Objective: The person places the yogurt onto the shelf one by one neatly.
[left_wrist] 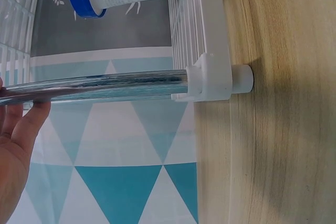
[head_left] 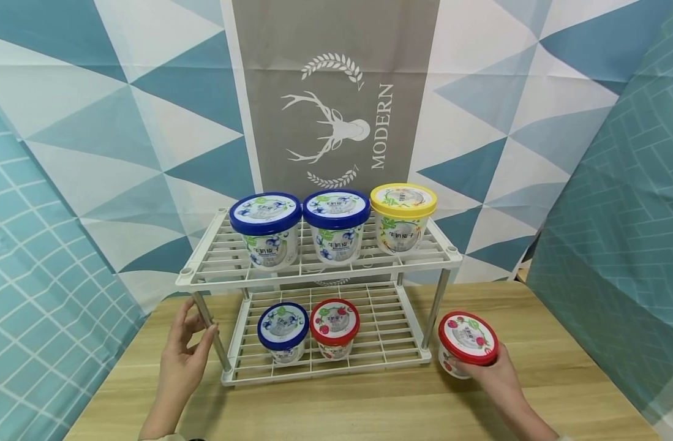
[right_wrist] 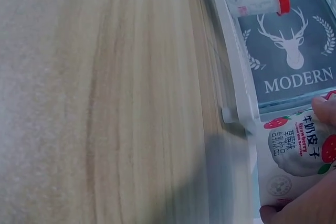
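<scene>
My right hand grips a red-lidded strawberry yogurt tub from its right side, just right of the rack's lower shelf. In the right wrist view the tub's printed wall shows between thumb and fingers. On the left, my other hand holds the front metal post of a white two-tier rack, thumb in front; part of its grip is cut off in the left wrist view. A blue-lidded tub and another red-lidded tub stand side by side on the lower shelf.
Up on the top shelf stand two larger blue-lidded tubs, one left and one central, plus a yellow-lidded tub at right. Wooden tabletop lies underneath. A patterned cloth hangs behind.
</scene>
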`<state>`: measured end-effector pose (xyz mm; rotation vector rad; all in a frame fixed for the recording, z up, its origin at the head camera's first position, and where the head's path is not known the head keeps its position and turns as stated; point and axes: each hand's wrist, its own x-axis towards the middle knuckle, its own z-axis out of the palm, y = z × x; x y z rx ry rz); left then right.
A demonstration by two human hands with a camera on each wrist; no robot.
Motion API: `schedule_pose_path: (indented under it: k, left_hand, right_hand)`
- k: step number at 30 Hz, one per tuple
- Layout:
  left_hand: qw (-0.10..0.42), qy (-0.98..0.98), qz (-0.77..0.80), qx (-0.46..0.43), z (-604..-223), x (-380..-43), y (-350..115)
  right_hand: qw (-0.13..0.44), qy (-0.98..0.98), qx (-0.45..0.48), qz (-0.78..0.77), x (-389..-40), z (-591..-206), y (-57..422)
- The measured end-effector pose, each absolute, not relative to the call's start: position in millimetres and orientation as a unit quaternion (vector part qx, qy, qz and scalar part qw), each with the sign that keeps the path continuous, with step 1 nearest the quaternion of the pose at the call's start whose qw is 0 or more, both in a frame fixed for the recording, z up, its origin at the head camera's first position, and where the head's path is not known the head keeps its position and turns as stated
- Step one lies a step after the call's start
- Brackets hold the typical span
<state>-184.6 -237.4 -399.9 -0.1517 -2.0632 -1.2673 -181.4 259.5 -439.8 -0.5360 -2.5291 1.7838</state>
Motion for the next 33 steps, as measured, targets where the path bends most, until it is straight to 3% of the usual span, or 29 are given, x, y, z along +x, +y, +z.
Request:
schedule_pose_path:
  k: [33]
  left_hand:
    - [0.354,-0.795,-0.488,-0.066,-400,-185,-237]
  right_hand:
    - [0.000,-0.830,-0.158,0.535,-164,-439,245]
